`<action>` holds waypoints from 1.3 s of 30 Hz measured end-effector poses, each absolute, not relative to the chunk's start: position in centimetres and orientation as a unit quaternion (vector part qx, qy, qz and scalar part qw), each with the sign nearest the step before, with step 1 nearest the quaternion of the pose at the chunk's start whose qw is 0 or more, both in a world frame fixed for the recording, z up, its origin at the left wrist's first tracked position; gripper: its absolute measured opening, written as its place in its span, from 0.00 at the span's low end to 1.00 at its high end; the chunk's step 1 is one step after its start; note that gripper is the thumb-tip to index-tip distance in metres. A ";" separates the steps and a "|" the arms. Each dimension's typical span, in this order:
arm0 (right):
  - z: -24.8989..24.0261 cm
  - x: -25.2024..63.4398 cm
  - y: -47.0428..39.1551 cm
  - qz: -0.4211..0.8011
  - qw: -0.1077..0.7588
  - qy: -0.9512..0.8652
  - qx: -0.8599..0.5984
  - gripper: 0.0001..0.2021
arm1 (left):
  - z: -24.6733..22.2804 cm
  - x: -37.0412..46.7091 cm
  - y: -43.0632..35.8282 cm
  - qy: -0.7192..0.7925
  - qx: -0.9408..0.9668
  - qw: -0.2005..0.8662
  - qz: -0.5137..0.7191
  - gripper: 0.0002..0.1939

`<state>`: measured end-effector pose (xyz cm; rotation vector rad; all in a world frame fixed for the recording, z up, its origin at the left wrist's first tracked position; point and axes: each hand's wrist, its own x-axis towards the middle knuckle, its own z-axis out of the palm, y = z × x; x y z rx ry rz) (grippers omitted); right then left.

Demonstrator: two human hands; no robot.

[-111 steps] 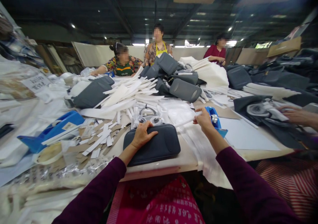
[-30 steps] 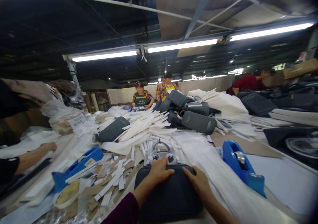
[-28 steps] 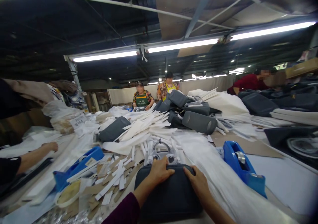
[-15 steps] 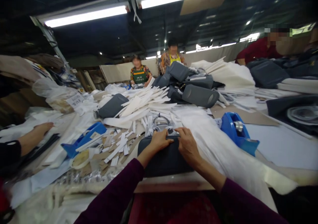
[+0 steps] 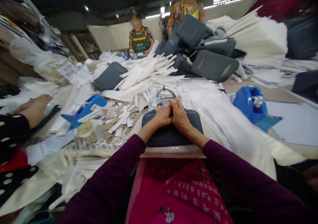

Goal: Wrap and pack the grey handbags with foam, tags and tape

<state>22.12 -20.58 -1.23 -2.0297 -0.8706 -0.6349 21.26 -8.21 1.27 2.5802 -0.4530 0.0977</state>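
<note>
A dark grey bag (image 5: 169, 137) with rounded corners lies flat at the table's near edge, right in front of me. My left hand (image 5: 162, 115) is closed over its far half, with the thumb side against my other hand. Beside it, my right hand (image 5: 180, 117) has its fingers pressed together and bent over the same spot. What the fingertips pinch is hidden between the hands. Just beyond them is a bundle of grey straps (image 5: 166, 93), partly in white wrapping.
Blue tape dispensers (image 5: 85, 110) stand left and right. Paper scraps (image 5: 121, 119) lie on the left, white foam strips (image 5: 146, 71) and stacked grey bags (image 5: 215, 65) farther back. White sheeting (image 5: 218, 121) spreads at right. A co-worker's hand (image 5: 37, 110) is at left; other people work behind.
My hands have come together over the middle of the bag; before, they were apart along its far edge. The view has tilted downward.
</note>
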 end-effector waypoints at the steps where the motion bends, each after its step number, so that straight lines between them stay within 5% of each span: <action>1: -1.3 22.0 -20.5 -0.253 0.389 -0.349 -0.814 0.26 | 1.1 21.0 -8.1 -0.180 0.953 0.241 0.041 0.24; 7: -1.6 21.8 -20.1 -0.245 0.274 -0.347 -0.863 0.26 | 1.5 17.3 -5.7 -0.189 0.929 0.269 0.173 0.27; 10: -1.7 21.7 -20.1 -0.230 0.226 -0.366 -0.873 0.23 | 1.3 14.8 -2.4 -0.051 0.906 0.325 0.267 0.28; 13: -1.9 21.8 -20.1 -0.214 0.181 -0.389 -0.878 0.20 | 0.3 13.5 0.8 0.071 0.848 0.484 0.204 0.25; 18: -1.6 21.7 -19.8 -0.209 0.123 -0.394 -0.887 0.18 | -0.8 13.7 1.7 0.070 0.719 0.689 0.052 0.27; 31: -3.1 21.9 -19.2 -0.333 0.158 -0.429 -0.825 0.20 | -1.1 15.5 1.4 0.128 0.786 0.592 0.123 0.33; 39: -3.7 22.7 -19.0 -0.337 0.162 -0.432 -0.821 0.23 | -2.8 16.1 0.1 0.107 0.685 0.700 0.169 0.37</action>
